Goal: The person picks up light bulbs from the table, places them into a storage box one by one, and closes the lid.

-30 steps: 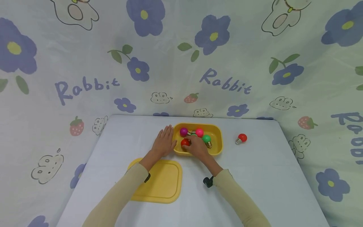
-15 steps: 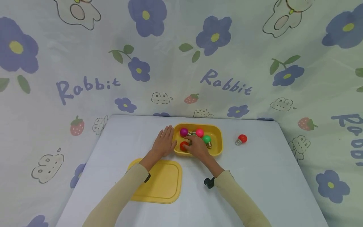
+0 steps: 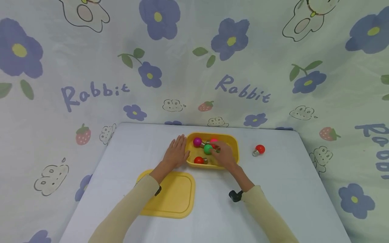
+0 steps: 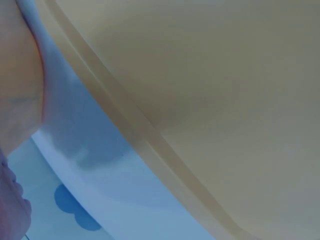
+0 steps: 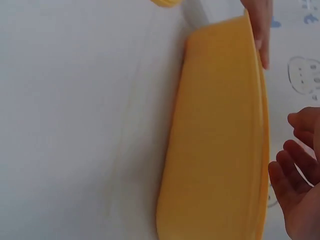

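A yellow box (image 3: 234,158) holds several colored light bulbs. My right hand (image 3: 225,156) reaches over its right half, fingers bent downward, fingertips right at a green bulb (image 3: 208,149). The right wrist view shows this hand's fingers (image 5: 295,170) loosely curled above the box rim, with nothing visible between them. A pink bulb (image 3: 213,140) is partly covered by the hand. The purple bulb (image 3: 197,141) lies at the back left, and a red bulb (image 3: 199,160) lies by the near wall. My left hand (image 3: 174,154) rests flat, fingers straight, along the box's left side.
Another red bulb (image 3: 259,149) lies on the white table (image 3: 282,182) to the right of the box. A yellow lid (image 3: 173,199) lies on the table under my left forearm. A patterned cloth (image 3: 188,74) rises behind the table.
My right hand has moved right, away from the red bulb in the box, which now lies nearer the front wall. The hand now covers the right-hand green bulb. My left hand stays put.
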`<state>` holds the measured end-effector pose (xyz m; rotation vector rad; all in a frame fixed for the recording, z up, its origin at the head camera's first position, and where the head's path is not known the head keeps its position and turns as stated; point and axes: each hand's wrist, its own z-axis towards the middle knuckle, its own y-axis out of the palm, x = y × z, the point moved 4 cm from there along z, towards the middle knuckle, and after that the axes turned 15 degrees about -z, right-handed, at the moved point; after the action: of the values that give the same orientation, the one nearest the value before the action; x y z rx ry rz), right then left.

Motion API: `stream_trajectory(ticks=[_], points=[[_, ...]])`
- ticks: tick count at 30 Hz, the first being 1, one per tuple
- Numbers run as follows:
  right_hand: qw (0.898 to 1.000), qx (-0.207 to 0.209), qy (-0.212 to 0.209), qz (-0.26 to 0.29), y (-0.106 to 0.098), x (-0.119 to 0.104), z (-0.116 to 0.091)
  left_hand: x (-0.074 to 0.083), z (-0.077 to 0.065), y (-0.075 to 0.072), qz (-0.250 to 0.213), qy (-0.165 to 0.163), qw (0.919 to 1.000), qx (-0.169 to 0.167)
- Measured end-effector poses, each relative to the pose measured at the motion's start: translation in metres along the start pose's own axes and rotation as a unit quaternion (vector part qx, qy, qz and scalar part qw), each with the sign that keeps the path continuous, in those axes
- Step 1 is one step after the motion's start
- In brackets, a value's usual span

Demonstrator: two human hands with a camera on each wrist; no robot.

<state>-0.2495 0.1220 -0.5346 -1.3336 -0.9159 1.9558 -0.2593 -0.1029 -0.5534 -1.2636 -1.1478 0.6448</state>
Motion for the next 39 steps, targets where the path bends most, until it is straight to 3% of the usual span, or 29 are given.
stream_trajectory(ticks=[9,15,21,27,33,39], points=[[0.999,0.027,0.018,0.013,-0.045,0.037,-0.009,0.002,-0.001,-0.002,0.010,0.005,0.9999,-0.006],[0.998,0.042,0.044,-0.009,-0.072,0.068,-0.016,0.001,0.000,0.000,0.009,0.007,0.9999,-0.002],[0.997,0.050,0.032,-0.039,-0.088,0.095,-0.025,-0.002,0.001,0.003,0.013,0.005,0.9999,0.000],[0.992,0.024,0.070,-0.099,-0.095,0.122,-0.029,-0.001,0.001,0.002,0.011,0.005,0.9999,0.000],[0.992,0.001,0.088,-0.088,-0.104,0.145,-0.028,0.000,0.000,-0.001,0.010,0.009,0.9999,-0.002],[0.991,-0.064,0.086,-0.080,-0.108,0.162,-0.026,0.000,0.000,-0.001,0.009,0.014,0.9998,0.004]])
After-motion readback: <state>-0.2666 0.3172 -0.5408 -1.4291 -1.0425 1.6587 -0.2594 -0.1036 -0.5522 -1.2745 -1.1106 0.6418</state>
